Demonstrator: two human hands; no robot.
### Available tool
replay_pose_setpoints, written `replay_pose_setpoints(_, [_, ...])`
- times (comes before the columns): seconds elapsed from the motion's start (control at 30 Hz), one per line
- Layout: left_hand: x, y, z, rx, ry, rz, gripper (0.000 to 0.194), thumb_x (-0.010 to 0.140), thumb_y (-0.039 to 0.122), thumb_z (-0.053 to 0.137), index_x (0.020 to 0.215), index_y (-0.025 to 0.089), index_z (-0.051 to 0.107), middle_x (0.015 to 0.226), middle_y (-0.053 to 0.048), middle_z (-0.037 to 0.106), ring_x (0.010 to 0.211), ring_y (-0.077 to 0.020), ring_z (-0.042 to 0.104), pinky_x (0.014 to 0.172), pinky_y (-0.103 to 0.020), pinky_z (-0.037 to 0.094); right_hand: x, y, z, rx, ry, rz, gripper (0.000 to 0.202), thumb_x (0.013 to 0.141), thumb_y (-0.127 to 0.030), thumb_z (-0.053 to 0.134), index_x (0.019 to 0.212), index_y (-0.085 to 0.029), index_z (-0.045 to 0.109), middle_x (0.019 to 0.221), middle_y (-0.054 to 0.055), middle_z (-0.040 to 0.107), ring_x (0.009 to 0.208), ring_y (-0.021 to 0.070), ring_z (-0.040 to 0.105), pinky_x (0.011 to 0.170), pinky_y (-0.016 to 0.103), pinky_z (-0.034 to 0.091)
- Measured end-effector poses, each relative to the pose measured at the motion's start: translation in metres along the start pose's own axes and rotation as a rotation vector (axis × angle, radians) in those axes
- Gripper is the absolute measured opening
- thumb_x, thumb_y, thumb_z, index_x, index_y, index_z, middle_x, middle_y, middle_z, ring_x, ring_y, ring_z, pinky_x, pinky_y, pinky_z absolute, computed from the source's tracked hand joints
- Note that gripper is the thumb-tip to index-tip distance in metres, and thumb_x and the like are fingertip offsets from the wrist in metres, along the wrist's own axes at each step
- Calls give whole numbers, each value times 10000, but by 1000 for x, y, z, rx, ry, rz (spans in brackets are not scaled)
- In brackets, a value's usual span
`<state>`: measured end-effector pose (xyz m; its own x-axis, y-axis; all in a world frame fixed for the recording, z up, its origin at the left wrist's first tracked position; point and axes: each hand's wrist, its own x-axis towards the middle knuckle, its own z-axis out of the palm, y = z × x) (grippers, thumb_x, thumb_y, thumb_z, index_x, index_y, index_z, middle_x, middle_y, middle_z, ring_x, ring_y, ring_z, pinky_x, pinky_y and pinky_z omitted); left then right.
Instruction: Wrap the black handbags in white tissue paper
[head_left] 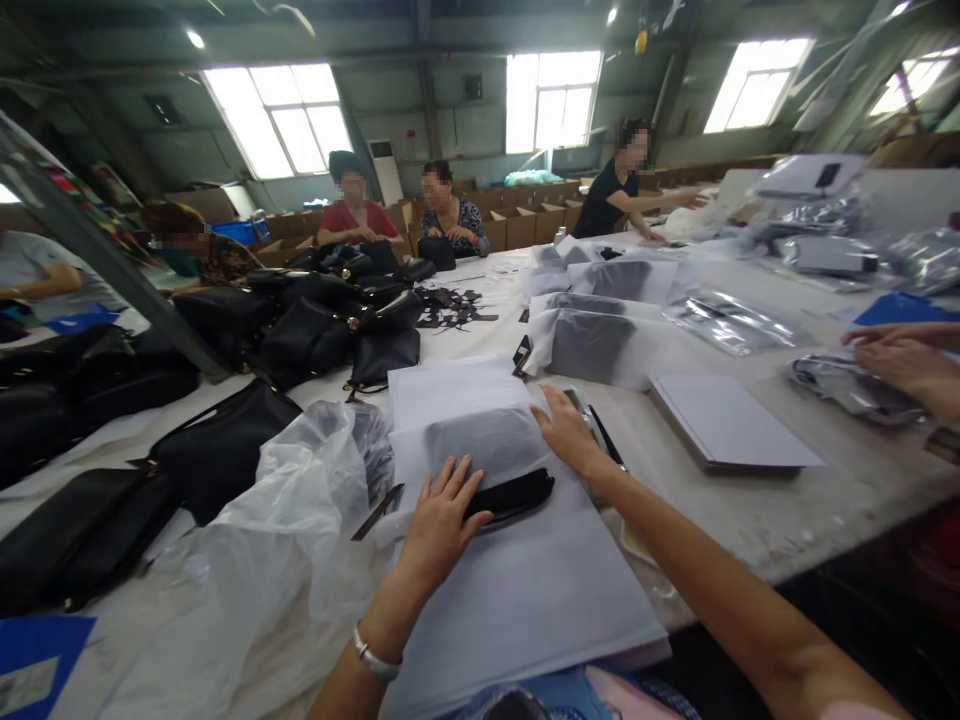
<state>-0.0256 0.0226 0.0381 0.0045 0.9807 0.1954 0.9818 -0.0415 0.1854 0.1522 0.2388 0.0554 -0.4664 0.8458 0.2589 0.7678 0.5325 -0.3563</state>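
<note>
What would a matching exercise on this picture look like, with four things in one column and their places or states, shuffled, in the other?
Things:
1. Silver bracelet
2. Black bag between the hands
3. Flat white stack
4. Crumpled translucent plastic

Places or states:
A. To the right of the right hand
B. Around the left wrist
C. To the left of the left hand
D. Partly covered by white paper

Pairs: 1-B, 2-D, 3-A, 4-C.

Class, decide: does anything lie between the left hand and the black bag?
Yes: thin white paper covers the far part of the black bag, running under the left hand. The bag's near edge shows bare beside that hand.
</note>
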Motion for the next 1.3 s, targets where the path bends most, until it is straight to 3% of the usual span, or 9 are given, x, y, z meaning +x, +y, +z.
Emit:
replay_pose_setpoints(0.1, [0,1,-1,6,-17,-13,552,938,409,567,1443,238,425,1565,-87,354,1448,-316,296,1100,-582,379,31,-3,5,-125,-139,80,606,1012,-443,331,1511,-104,285,1301,210,613,1153,292,623,971,355,453])
replay_pose_setpoints(0.2, [0,2,-3,8,-36,-27,553,935,401,575,1443,244,425,1569,-76,346,1451,-307,291,1107,-575,376,45,-2,12,-173,-184,93,520,1005,-348,375,1458,-94,378,1098,212,706,1008,289,686,880,353,483])
replay_pose_setpoints(0.47, [-1,1,-3,21,-42,-26,549,929,377,591,1442,267,430,1570,-74,341,1448,-309,300,1102,-569,384,35,-5,12,-283,-239,28,414,910,-18,357,1258,-90,569,1084,202,692,975,270,686,822,355,504])
replay_pose_setpoints(0.63, [-1,1,-3,15,-50,-22,551,935,394,576,1446,256,421,1572,-74,344,1454,-300,288,1108,-560,372,-10,-10,-15,-251,-132,-123,481,925,-25,363,1373,-135,497,1484,176,441,1310,282,472,1047,390,403])
replay_pose_setpoints(0.73, [-1,1,-3,11,-48,-18,552,937,405,569,1446,251,423,1573,-80,342,1453,-302,288,1109,-557,369,-63,-10,-31,10,-66,-406,348,979,-157,433,1292,-186,585,1401,107,547,1314,242,455,1107,380,356])
replay_pose_setpoints(0.87, [-1,2,-6,12,-54,-15,544,943,407,557,1445,243,428,1573,-75,341,1450,-307,294,1109,-555,366,-139,-8,-38,408,-413,-636,293,912,-428,625,1115,-224,678,1095,58,697,1047,182,613,964,295,466])
replay_pose_setpoints(0.97, [0,3,-7,16,-61,-15,538,944,411,554,1440,238,436,1574,-68,339,1449,-309,295,1113,-555,357,-172,-2,-27,386,-541,-646,448,794,-523,728,1111,-211,681,1084,80,692,1024,227,602,930,355,462])
replay_pose_setpoints(1.17, [0,3,-8,5,-71,-20,545,944,427,549,1442,239,430,1576,-64,336,1452,-306,286,1119,-557,344,-177,2,-2,323,-590,-594,296,823,-463,717,960,-201,716,950,64,694,909,215,597,832,332,454])
replay_pose_setpoints(1.3, [1,3,-9,-10,-83,-30,536,949,434,538,1439,243,434,1580,-59,329,1456,-303,278,1122,-552,337,-168,-2,-5,371,-656,-550,162,903,-335,648,885,-209,749,893,43,706,862,181,623,799,276,459])
